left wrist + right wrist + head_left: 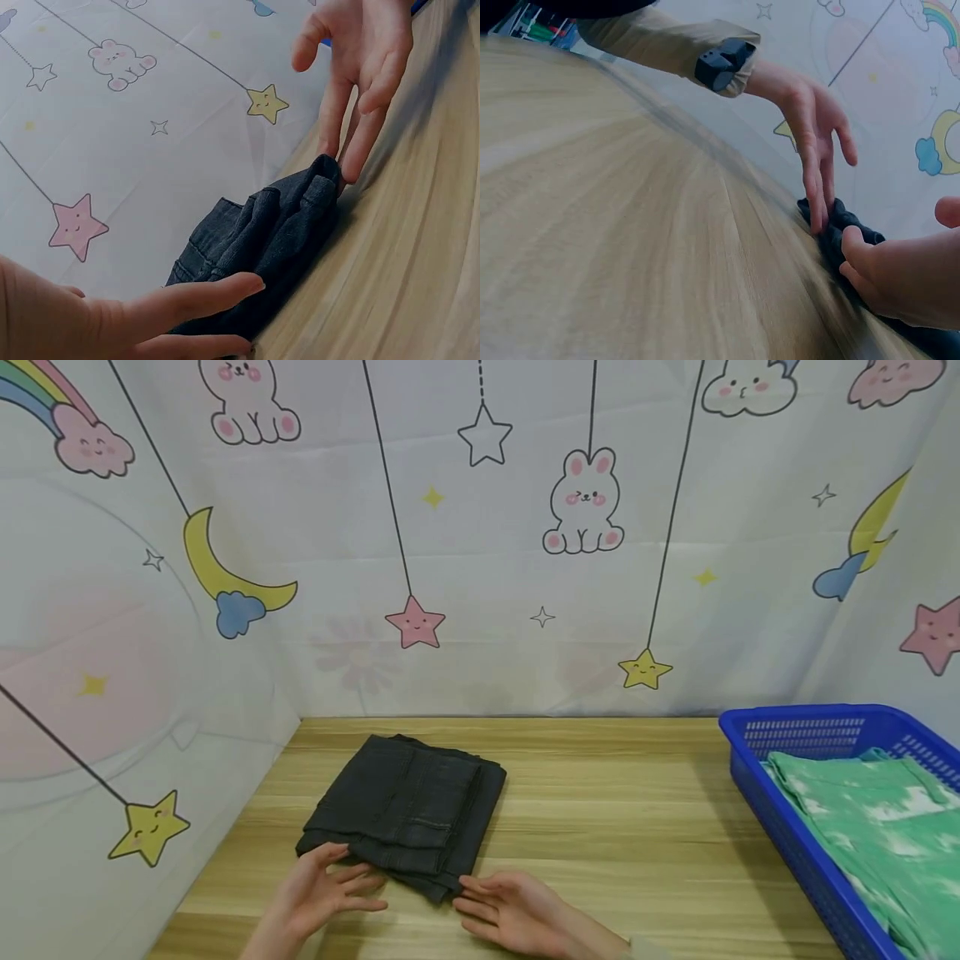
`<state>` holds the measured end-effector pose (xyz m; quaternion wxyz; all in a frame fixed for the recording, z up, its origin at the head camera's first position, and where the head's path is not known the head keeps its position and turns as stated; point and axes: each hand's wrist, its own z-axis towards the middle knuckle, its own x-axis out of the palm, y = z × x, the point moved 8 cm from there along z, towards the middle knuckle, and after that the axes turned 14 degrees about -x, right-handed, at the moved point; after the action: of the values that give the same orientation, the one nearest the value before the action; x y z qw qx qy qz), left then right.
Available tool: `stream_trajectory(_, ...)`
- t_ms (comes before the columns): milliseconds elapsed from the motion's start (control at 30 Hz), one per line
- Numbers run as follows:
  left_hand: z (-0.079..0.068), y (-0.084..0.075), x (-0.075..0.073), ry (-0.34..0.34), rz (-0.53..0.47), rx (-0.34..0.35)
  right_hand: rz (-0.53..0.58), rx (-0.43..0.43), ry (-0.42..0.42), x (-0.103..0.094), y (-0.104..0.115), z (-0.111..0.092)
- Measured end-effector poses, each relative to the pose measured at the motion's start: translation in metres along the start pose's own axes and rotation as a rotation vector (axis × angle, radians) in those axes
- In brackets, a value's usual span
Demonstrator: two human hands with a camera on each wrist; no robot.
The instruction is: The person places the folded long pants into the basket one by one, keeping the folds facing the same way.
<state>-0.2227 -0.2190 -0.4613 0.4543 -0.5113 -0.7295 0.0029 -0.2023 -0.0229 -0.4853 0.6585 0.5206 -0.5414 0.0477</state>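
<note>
"Since the dark garment (405,793) looks like denim, how do you think it will handle?"

"I judge it to be soft, but rather firm for a cloth, and with some weight, because it is folded in several layers. It is probably neither slippery nor fragile."

"Where exactly does it lie?"

"It lies flat on the desk (600,827), left of the middle, well apart from the blue basket (780,852), which contains a green patterned cloth (862,810)."

"And the hands?"

"The left hand (322,893) is at its near edge, and the right hand (517,914) is at its near right corner. On both, the fingers are loose and grasp nothing. How firmly they touch the cloth, I cannot tell."

"Where would you take hold of it?"

"I would put the fingers under two opposite sides, with the thumbs on top, so that all layers come together. If one pinches only the top layer, the fold could come undone. The near edge looks uneven, so it is less safe there."
</note>
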Motion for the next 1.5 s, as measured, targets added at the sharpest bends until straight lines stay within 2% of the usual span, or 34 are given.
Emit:
stream_trajectory(133, 0.013, 0.002, 0.002, -0.001, 0.046, -0.021, -0.003, 0.004, 0.008, -0.001, 0.001, -0.009)
stream_trajectory(333, 0.032, 0.004, 0.001, 0.013, 0.137, -0.054, -0.011, 0.01, -0.027, -0.001, 0.0, -0.019)
stream_trajectory(433, 0.034, 0.005, 0.011, 0.001, 0.134, -0.047, -0.014, 0.009, -0.04, -0.001, -0.002, -0.024)
stream_trajectory(567, 0.032, 0.005, 0.027, -0.07, 0.154, -0.001, -0.037, -0.002, -0.055, -0.001, -0.006, -0.027)
stream_trajectory(733, 0.037, 0.004, 0.039, -0.123, 0.224, 0.023, -0.08, -0.001, -0.074, 0.0, -0.013, -0.03)
stream_trajectory(833, 0.042, 0.005, 0.045, -0.131, 0.271, 0.016, -0.056, 0.004, -0.073, 0.003, -0.016, -0.031)
stream_trajectory(1033, 0.055, 0.006, 0.054, -0.127, 0.351, 0.005, -0.006, 0.039, -0.071, 0.009, -0.02, -0.034)
stream_trajectory(1267, 0.073, 0.006, 0.068, -0.075, 0.43, -0.005, -0.044, 0.022, -0.07, 0.007, -0.016, -0.035)
stream_trajectory(1500, 0.091, 0.008, 0.082, -0.042, 0.514, -0.03, 0.012, 0.004, -0.075, 0.004, -0.012, -0.037)
